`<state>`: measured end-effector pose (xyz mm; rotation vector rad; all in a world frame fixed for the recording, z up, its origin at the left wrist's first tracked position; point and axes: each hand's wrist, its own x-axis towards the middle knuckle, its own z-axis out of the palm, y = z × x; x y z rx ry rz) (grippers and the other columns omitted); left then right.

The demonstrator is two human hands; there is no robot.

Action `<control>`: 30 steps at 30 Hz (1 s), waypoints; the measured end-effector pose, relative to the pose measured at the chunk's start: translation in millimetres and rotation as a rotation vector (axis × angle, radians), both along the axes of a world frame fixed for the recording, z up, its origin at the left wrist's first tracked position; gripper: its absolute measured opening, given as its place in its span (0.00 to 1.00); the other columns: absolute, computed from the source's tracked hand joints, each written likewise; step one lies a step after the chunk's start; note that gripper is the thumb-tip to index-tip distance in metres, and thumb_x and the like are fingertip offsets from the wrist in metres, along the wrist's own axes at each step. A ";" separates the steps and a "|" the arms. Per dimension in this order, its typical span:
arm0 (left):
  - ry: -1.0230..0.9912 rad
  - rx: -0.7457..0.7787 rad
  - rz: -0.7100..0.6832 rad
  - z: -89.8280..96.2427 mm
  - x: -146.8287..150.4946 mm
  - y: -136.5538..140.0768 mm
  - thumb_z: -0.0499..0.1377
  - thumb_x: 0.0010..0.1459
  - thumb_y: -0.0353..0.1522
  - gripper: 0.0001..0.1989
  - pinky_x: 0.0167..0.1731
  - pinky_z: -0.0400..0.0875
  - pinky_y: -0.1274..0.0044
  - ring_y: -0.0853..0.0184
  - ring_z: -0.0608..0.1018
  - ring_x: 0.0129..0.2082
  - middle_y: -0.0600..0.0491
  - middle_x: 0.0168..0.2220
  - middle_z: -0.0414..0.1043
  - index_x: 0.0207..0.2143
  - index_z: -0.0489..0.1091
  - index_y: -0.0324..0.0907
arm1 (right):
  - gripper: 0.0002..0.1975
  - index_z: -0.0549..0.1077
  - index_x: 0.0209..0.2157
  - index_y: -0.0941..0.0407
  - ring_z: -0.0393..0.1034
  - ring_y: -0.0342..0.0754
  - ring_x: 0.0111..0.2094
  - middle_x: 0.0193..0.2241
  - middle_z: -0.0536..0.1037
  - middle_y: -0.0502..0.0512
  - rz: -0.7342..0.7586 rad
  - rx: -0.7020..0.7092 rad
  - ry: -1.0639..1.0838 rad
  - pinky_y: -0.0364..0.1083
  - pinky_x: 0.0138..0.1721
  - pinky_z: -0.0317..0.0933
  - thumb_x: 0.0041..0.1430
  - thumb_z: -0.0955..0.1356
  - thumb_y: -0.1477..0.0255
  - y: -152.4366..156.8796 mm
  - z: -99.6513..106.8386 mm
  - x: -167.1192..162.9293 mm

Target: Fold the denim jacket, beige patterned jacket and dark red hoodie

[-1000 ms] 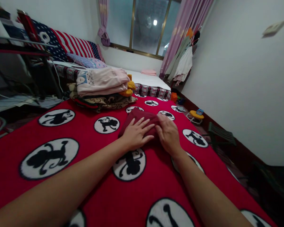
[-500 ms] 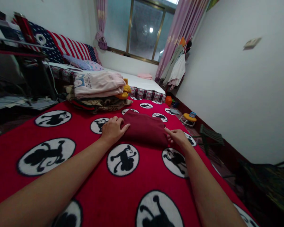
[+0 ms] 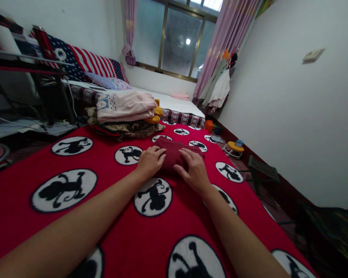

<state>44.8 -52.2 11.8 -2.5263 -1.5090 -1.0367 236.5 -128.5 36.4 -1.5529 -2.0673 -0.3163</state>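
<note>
A folded dark red cloth (image 3: 170, 164), perhaps a garment, lies on the red blanket (image 3: 116, 235) with its black monkey prints in white circles. My left hand (image 3: 151, 161) rests on the cloth's left side, fingers stretched out. Over its right part lies my right hand (image 3: 193, 168), thumb apart from the other fingers and pointing left. Both hands press from above without gripping. Part of the cloth is hidden under them.
A stack of folded clothes with a pink top (image 3: 127, 105) stands at the back left of the bed. Behind it is a second bed (image 3: 162, 101) under the window. A yellow stool (image 3: 235, 146) and a dark folding stool (image 3: 263, 170) stand along the right wall.
My right hand has moved left from the cloth's right edge onto its top. The cloth's right part is folded over, so it looks narrower. The view has shifted slightly.
</note>
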 end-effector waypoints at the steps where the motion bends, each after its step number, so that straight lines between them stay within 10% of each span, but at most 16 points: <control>1: -0.032 -0.039 0.014 -3.9 -3.9 6.4 0.51 0.64 0.37 0.17 0.48 0.67 0.67 0.58 0.74 0.47 0.47 0.48 0.74 0.50 0.74 0.45 | 0.29 0.64 0.60 0.55 0.58 0.55 0.61 0.60 0.66 0.61 0.063 -0.071 -0.056 0.56 0.61 0.48 0.62 0.63 0.56 -0.7 -2.3 -11.5; 13: -0.280 -0.219 0.097 -9.4 -29.4 28.4 0.56 0.59 0.40 0.16 0.46 0.70 0.74 0.61 0.79 0.43 0.50 0.42 0.80 0.43 0.78 0.44 | 0.25 0.77 0.37 0.58 0.75 0.56 0.39 0.36 0.80 0.63 -0.082 -0.403 -0.429 0.47 0.36 0.61 0.57 0.65 0.49 24.2 45.1 -63.3; 22: -0.034 -0.314 0.319 11.5 -24.2 13.4 0.55 0.56 0.46 0.19 0.40 0.71 0.69 0.53 0.79 0.44 0.47 0.41 0.79 0.46 0.76 0.50 | 0.26 0.77 0.40 0.54 0.75 0.56 0.38 0.35 0.81 0.59 -0.119 -0.418 -0.418 0.47 0.34 0.61 0.53 0.66 0.46 19.7 52.7 -56.2; 30: 0.024 -0.578 0.241 28.7 -37.5 13.0 0.55 0.51 0.52 0.22 0.32 0.68 0.72 0.53 0.80 0.36 0.44 0.28 0.78 0.24 0.76 0.44 | 0.33 0.75 0.46 0.59 0.73 0.62 0.47 0.46 0.77 0.69 -0.599 -0.338 -0.160 0.53 0.41 0.63 0.59 0.60 0.45 40.6 51.1 5.3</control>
